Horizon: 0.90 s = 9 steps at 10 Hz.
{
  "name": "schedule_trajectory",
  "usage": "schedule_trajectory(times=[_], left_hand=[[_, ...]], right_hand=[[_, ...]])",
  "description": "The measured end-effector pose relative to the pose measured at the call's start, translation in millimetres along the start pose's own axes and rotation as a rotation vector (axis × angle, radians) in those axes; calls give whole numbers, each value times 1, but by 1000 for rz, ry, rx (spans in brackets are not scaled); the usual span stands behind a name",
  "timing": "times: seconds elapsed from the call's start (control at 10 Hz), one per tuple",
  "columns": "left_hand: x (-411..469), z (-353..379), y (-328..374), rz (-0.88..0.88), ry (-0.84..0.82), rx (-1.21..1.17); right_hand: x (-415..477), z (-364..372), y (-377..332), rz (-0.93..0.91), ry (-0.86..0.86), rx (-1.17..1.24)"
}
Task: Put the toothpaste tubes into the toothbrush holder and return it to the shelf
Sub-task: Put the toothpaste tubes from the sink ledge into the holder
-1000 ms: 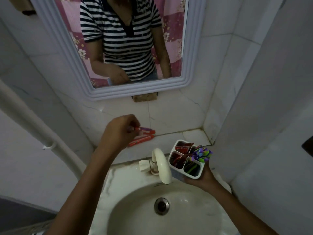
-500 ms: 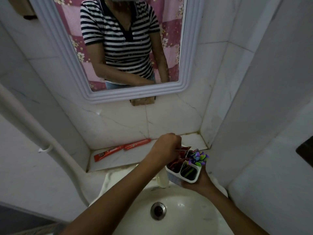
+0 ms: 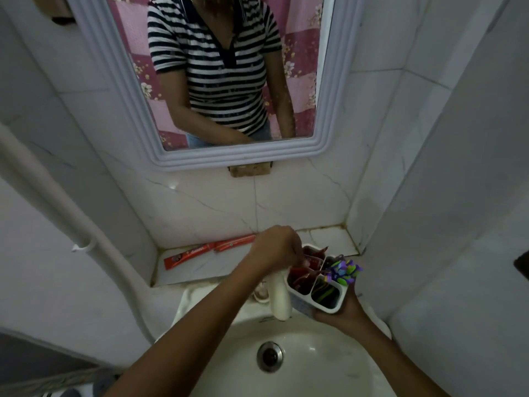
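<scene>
The right hand (image 3: 342, 310) holds the white toothbrush holder (image 3: 313, 285) from below, over the sink (image 3: 300, 359) and just beside the tap (image 3: 279, 296), with its fingers wrapped around the bottom. The left hand (image 3: 279, 247) is curled at the holder's back pocket among red toothpaste tubes (image 3: 310, 260), but I cannot tell if its fingers grip 1. 2 more red toothpaste tubes (image 3: 209, 250) lie end to end on the shelf (image 3: 329, 239) by the wall.

The red toothpaste tube (image 3: 189, 255) on the shelf (image 3: 229, 266) carries white lettering. It is too blurred to read. No other text shows.
</scene>
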<state>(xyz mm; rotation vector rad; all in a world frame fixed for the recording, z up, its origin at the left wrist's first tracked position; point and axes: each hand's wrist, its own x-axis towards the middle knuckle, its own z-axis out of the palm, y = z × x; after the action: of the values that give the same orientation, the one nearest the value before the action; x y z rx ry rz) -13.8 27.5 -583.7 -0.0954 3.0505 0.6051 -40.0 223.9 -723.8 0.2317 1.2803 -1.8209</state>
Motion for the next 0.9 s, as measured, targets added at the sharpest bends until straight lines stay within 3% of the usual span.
schedule_trajectory(times=[0.1, 0.2, 0.3, 0.5, 0.6, 0.7, 0.8, 0.9], left_hand=[[3, 1, -53, -181, 141, -90], [7, 20, -108, -374, 65, 79], [8, 39, -140, -395, -96, 229], [12, 60, -149, -289, -80, 278], [14, 64, -145, -245, -109, 210], [13, 57, -137, -226, -115, 88], [11, 30, -118, -322, 104, -231], [8, -11, -91, -270, 365, -455]], right_hand=[[6, 8, 0, 135, -59, 246], [9, 4, 1, 183, 67, 323], [11, -2, 2, 179, -4, 433], [6, -3, 2, 70, 103, 231], [-18, 5, -4, -92, -121, 96], [0, -17, 5, -173, -88, -261], [-8, -8, 3, -223, -90, -498], [-10, -5, 6, -324, -65, -565]])
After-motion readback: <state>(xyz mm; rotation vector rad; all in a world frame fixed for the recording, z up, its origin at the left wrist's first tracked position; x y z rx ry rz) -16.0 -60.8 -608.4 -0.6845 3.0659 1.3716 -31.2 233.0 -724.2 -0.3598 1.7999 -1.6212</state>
